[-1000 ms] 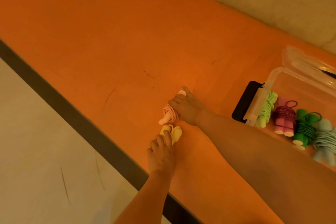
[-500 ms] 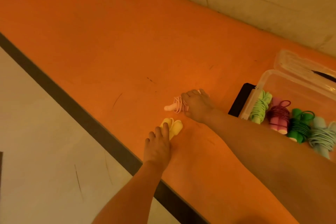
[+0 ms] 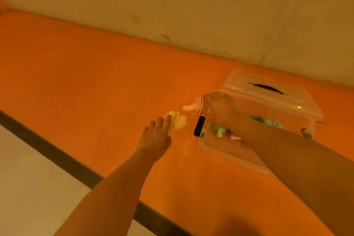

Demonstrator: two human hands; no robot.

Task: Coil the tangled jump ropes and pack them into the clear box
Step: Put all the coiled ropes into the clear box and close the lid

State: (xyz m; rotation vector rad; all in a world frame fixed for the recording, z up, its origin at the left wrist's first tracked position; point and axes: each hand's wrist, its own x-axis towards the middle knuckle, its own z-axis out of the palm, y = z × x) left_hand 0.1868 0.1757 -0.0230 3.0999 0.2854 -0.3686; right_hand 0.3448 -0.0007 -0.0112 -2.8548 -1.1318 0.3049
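Two hands work over the orange counter (image 3: 95,74). The right hand (image 3: 220,110) has its grip curled round a coiled pink jump rope (image 3: 199,108), holding it above the far left corner of the clear box (image 3: 229,151). The left hand (image 3: 156,136) lies with fingers spread and relaxed on a yellow jump rope (image 3: 177,121) resting on the counter just left of the box. Several coiled ropes (image 3: 219,130) lie inside the box, its lid (image 3: 272,92) lying open beyond it.

no readable text, labels, brands or numbers on any surface in view
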